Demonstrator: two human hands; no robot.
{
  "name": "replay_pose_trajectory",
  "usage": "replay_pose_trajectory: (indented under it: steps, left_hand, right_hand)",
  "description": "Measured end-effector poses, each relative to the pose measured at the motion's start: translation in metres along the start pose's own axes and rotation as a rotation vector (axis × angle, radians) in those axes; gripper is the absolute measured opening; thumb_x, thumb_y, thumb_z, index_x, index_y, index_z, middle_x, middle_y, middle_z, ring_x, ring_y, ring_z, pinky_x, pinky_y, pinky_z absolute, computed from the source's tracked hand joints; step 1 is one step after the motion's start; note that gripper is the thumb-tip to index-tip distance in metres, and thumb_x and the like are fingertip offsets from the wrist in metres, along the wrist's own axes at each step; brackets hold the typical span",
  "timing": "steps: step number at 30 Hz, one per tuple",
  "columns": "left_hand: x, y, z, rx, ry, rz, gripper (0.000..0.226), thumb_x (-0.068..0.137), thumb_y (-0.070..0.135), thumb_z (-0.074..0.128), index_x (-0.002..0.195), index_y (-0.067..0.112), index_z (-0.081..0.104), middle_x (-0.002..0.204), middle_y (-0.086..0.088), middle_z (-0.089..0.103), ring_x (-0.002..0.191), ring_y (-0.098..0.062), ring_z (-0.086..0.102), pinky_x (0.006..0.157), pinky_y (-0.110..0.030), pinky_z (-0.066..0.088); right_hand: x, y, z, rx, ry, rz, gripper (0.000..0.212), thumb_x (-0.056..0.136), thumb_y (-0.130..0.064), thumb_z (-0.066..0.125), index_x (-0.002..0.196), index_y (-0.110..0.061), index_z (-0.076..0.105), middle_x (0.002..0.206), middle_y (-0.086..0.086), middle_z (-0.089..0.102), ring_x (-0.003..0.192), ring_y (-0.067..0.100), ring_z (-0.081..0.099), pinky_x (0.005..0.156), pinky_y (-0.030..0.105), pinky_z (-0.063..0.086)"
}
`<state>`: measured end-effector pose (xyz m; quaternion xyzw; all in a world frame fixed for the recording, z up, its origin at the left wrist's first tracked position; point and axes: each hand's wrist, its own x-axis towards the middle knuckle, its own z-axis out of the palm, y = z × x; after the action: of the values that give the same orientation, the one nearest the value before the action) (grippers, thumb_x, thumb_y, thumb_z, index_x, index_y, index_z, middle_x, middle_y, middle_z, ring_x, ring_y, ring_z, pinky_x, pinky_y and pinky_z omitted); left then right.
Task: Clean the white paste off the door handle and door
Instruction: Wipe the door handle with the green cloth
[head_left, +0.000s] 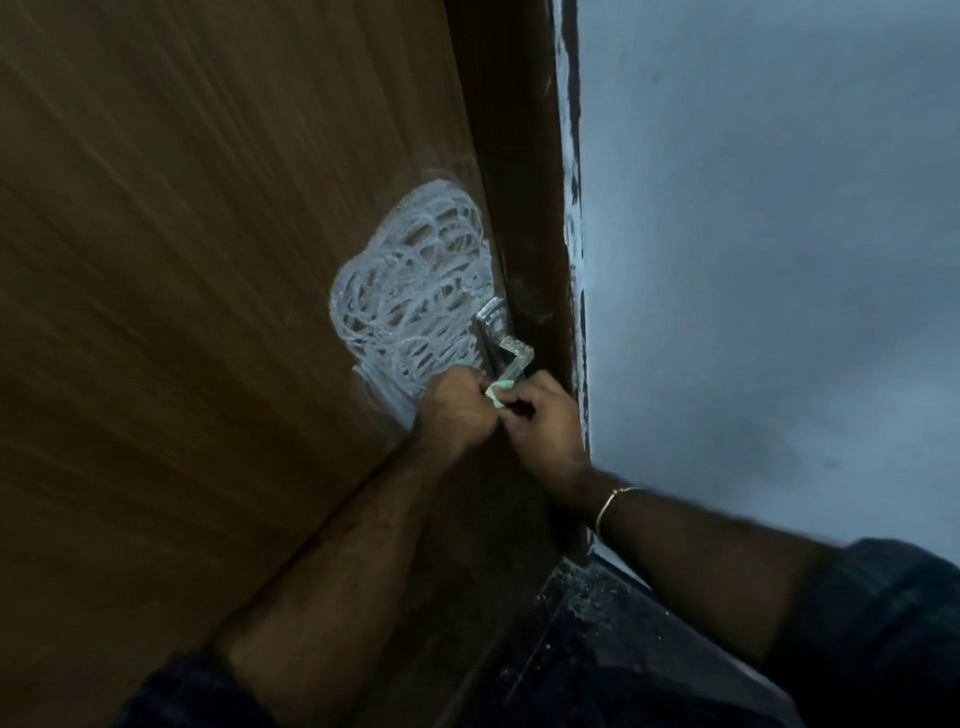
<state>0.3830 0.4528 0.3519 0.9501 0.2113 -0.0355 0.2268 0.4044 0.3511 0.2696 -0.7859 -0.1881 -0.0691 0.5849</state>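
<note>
Head view looks down a brown wooden door (182, 312) with a patch of looping white paste (415, 280) smeared just left of the metal door handle (511, 358). Both hands meet at the handle's lower end: the left hand (454, 410) and right hand (545, 431) are curled, pinching a small pale green cloth (497, 395) between them against it. A thin bracelet (613, 506) circles the right wrist.

Brown door (182, 312) bears swirled white paste (410, 280); handle (511, 358) too.
</note>
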Motion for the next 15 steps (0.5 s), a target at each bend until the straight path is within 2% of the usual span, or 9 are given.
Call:
replay_pose_trajectory:
  steps: [2, 4, 5, 7, 9, 11, 15]
  left_hand:
    - [-0.001, 0.003, 0.003, -0.011, 0.036, 0.026, 0.018, 0.094, 0.016, 0.059, 0.108, 0.017, 0.071, 0.104, -0.002, 0.069, 0.091, -0.016, 0.061, 0.074, -0.03, 0.047]
    - [-0.001, 0.004, 0.003, 0.013, 0.041, 0.041, 0.018, 0.095, 0.017, 0.06, 0.111, 0.017, 0.068, 0.103, 0.0, 0.066, 0.09, -0.013, 0.058, 0.075, -0.028, 0.044]
    - [-0.001, 0.004, 0.003, 0.031, 0.038, 0.052, 0.018, 0.095, 0.018, 0.061, 0.112, 0.017, 0.067, 0.105, -0.002, 0.066, 0.09, -0.013, 0.057, 0.075, -0.027, 0.043]
    - [0.0, 0.003, 0.003, 0.07, 0.041, 0.064, 0.019, 0.096, 0.018, 0.061, 0.113, 0.015, 0.068, 0.108, -0.004, 0.067, 0.091, -0.012, 0.056, 0.074, -0.025, 0.041]
    - [0.001, 0.005, 0.001, 0.111, 0.043, 0.074, 0.018, 0.095, 0.018, 0.063, 0.11, 0.013, 0.07, 0.107, -0.006, 0.069, 0.088, -0.012, 0.056, 0.074, -0.024, 0.04]
    - [0.002, 0.007, 0.0, 0.155, 0.038, 0.096, 0.017, 0.094, 0.017, 0.064, 0.108, 0.01, 0.071, 0.106, -0.008, 0.07, 0.086, -0.013, 0.055, 0.074, -0.023, 0.04]
    - [0.0, 0.01, -0.002, 0.202, 0.048, 0.117, 0.021, 0.096, 0.018, 0.06, 0.112, 0.009, 0.071, 0.108, -0.009, 0.071, 0.088, -0.016, 0.059, 0.073, -0.022, 0.041]
  right_hand:
    - [-0.001, -0.004, 0.003, 0.174, 0.074, 0.226, 0.016, 0.075, 0.005, 0.077, 0.09, 0.001, 0.074, 0.088, 0.0, 0.064, 0.074, -0.005, 0.059, 0.072, 0.008, 0.045]
    - [0.004, -0.012, 0.001, 0.437, 0.119, 0.445, 0.019, 0.079, 0.006, 0.074, 0.097, 0.007, 0.071, 0.093, 0.011, 0.07, 0.07, 0.001, 0.063, 0.071, 0.01, 0.051]
    - [0.008, -0.017, -0.003, 0.627, 0.158, 0.558, 0.022, 0.082, 0.009, 0.07, 0.104, 0.011, 0.068, 0.096, 0.016, 0.069, 0.07, 0.005, 0.065, 0.076, 0.014, 0.055]
    - [0.008, -0.027, -0.007, 0.927, 0.188, 0.714, 0.027, 0.087, 0.011, 0.062, 0.114, 0.013, 0.062, 0.1, 0.02, 0.066, 0.076, 0.014, 0.064, 0.093, 0.031, 0.055]
    - [-0.004, -0.034, -0.005, 1.007, 0.094, 0.747, 0.02, 0.091, 0.008, 0.057, 0.11, 0.011, 0.064, 0.097, 0.018, 0.066, 0.081, 0.018, 0.063, 0.093, 0.038, 0.052]
    - [-0.02, -0.042, 0.0, 1.047, 0.021, 0.743, 0.015, 0.093, 0.005, 0.055, 0.102, 0.009, 0.065, 0.095, 0.016, 0.067, 0.085, 0.02, 0.062, 0.091, 0.035, 0.052]
    - [0.004, -0.032, 0.001, 1.101, 0.216, 0.765, 0.029, 0.094, 0.01, 0.051, 0.121, 0.016, 0.058, 0.12, 0.026, 0.063, 0.103, 0.029, 0.061, 0.105, 0.041, 0.048]
